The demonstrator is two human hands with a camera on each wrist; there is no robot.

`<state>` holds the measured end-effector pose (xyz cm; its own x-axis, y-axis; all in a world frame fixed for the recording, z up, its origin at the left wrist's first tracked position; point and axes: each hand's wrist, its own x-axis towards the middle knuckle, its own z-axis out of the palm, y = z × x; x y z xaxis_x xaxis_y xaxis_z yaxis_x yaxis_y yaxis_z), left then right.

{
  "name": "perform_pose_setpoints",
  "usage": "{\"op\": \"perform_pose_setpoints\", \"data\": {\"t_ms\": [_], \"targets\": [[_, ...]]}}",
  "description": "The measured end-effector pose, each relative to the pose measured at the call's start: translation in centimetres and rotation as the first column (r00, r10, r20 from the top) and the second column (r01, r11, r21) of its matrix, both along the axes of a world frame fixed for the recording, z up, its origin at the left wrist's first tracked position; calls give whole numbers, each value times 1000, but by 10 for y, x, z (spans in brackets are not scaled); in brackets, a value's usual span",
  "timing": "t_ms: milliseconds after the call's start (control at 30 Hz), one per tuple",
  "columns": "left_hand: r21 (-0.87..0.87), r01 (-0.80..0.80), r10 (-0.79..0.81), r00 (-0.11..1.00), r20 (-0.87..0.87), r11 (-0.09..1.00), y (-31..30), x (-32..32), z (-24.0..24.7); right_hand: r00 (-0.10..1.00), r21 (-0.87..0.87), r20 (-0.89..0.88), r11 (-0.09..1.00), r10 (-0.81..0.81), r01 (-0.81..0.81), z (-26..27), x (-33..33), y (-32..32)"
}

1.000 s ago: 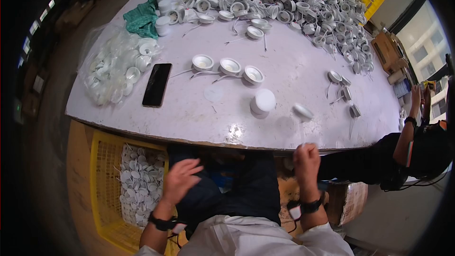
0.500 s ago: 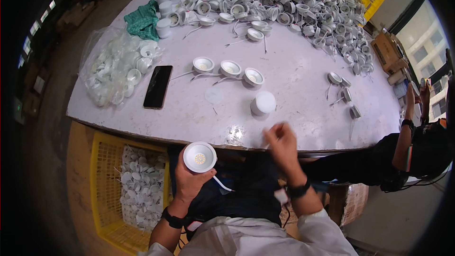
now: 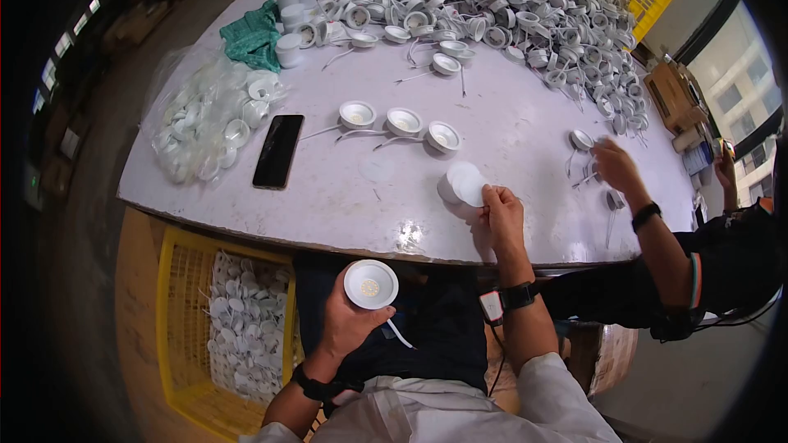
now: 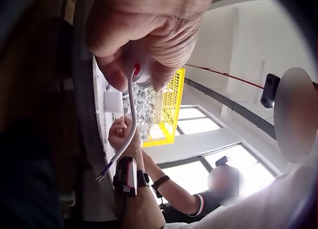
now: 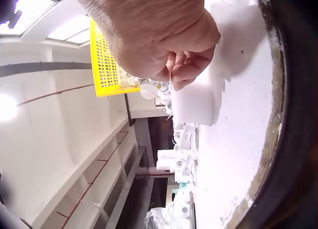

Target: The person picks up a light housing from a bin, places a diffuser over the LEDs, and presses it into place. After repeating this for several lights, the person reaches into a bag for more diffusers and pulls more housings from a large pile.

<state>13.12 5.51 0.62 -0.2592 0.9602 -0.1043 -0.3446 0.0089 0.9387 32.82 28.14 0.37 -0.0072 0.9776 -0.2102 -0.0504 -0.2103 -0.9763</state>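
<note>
My left hand (image 3: 349, 320) grips a white round LED downlight (image 3: 371, 284) near the table's front edge, its open face and yellow LED dots turned up. In the left wrist view, its white cable (image 4: 133, 117) hangs from the back, ending in bare wires. My right hand (image 3: 505, 217) pinches the edge of a thin white disc (image 3: 470, 187), tilted at the top of a stack of white discs (image 3: 449, 189). The right wrist view shows the fingertips right at the top of that stack (image 5: 196, 105).
Three downlights (image 3: 404, 121) stand in a row behind the stack. A phone (image 3: 278, 152) and a plastic bag of white parts (image 3: 201, 131) lie left. A large downlight pile (image 3: 558, 16) fills the back. Another person's hand (image 3: 617, 166) reaches in from the right. A yellow crate (image 3: 168, 312) stands below left.
My left hand, empty a second ago, now holds the downlight that was near the table's right front. My right hand has moved to the disc stack and pinches a disc. The other person's hand has reached over the table.
</note>
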Motion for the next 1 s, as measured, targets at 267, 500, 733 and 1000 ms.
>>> {"op": "perform_pose_setpoints", "data": {"t_ms": [267, 500, 733, 1000], "targets": [[-26, 33, -33, 999, 7, 999, -1, 6, -4, 950, -106, -311, 994, -12, -22, -3, 11, -24], [-15, 61, -61, 998, 23, 998, 0, 8, 11, 905, -167, -422, 985, -42, -33, 27, 1, -72], [12, 77, -76, 996, -38, 997, 0, 6, 1, 907, -286, -410, 931, 95, -227, 34, -21, -118], [-40, 5, -6, 1000, -18, 999, -21, -12, -4, 875, -366, -416, 835, 247, -410, 26, -37, -139]]}}
